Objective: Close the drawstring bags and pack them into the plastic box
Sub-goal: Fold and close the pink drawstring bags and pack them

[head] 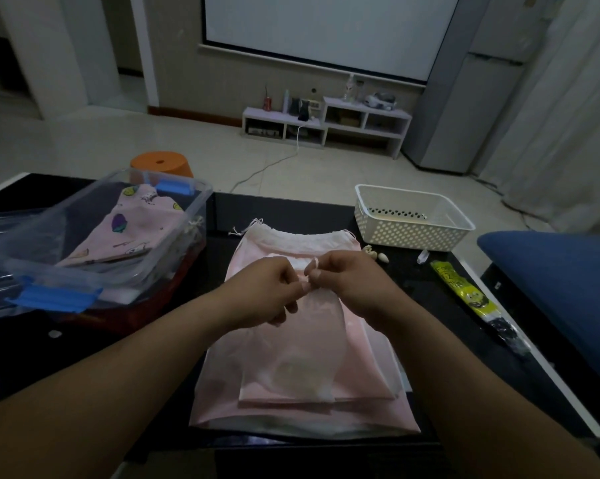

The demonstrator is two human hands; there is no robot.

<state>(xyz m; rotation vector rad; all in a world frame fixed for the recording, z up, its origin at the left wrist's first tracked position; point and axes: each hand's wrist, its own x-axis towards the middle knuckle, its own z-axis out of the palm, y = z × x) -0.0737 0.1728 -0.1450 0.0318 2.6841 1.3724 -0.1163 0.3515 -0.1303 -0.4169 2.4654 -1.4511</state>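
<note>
Left hand [267, 293] and right hand [348, 281] both pinching the mouth of a small sheer bag [302, 361], black table [84, 357] beneath, clear plastic box [67, 274] at its left edge holding a printed bag [132, 233], pink bag stack [222, 392] at the near edge, white basket [405, 233] at the far right corner

Location type: home living room. Indicators — wall-mounted projection screen [326, 25] at 12 o'clock; low white media shelf [367, 108] beneath it, carrying small electronics; tall refrigerator [471, 108] at 1 o'clock; curtain [568, 115] at 2 o'clock; orange plastic stool [162, 163] at 11 o'clock on pale tiled floor [119, 143].
</note>
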